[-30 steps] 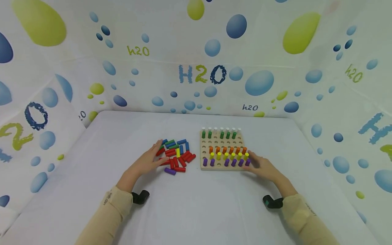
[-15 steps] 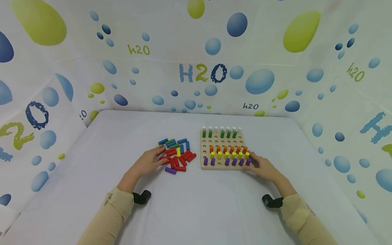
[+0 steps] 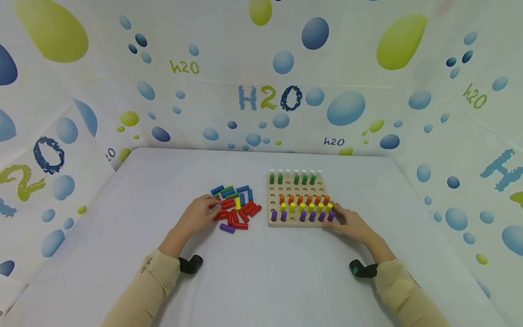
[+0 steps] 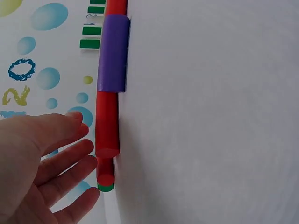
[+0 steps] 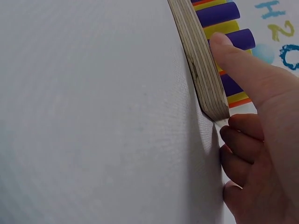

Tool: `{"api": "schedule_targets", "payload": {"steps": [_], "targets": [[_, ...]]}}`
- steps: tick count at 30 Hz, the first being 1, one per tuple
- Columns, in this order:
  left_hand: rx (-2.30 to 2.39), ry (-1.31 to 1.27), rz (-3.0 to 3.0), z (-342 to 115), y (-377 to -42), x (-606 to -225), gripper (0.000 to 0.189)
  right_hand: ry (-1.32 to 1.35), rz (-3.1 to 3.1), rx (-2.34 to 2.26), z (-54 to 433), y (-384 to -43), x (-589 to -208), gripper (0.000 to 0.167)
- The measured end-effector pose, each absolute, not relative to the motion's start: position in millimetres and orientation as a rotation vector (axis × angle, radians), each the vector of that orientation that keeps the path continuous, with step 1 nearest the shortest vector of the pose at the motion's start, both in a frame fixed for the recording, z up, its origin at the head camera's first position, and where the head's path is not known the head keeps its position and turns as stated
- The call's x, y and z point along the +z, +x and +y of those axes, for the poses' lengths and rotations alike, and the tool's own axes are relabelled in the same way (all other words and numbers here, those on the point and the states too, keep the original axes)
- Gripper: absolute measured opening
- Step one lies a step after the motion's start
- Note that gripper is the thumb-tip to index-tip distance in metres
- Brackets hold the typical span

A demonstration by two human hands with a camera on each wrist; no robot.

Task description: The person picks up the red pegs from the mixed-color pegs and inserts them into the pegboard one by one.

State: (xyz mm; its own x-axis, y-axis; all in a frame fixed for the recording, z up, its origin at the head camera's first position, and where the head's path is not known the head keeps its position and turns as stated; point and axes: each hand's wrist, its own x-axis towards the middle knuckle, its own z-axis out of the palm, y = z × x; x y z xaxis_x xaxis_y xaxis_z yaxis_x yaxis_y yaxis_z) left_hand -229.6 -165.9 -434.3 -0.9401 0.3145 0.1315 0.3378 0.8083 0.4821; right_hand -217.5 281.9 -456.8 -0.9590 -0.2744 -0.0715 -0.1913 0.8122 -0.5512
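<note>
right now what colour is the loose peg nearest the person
The loose peg is purple, clearest in the left wrist view.

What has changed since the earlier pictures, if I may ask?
The left hand has drawn its fingers closer to its thumb, beside the loose red cylindrical pegs; no grasp or release shows. The right hand stays at the corner of the pale wooden pegboard; the pegs appear unmoved.
</note>
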Motion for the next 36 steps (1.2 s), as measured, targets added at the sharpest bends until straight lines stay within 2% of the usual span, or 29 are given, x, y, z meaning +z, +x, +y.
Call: {"api": "schedule_targets", "payload": {"steps": [13,36], "targets": [[-0.681,-0.613,-2.994,-159,-235,-431,0.014,-0.411,2.858,-0.864,283,-219,-461,0.085],[-0.563,-0.641,-3.086,-149,-237,-425,0.019,-0.382,2.879,-0.873,283,-218,-464,0.085]]}}
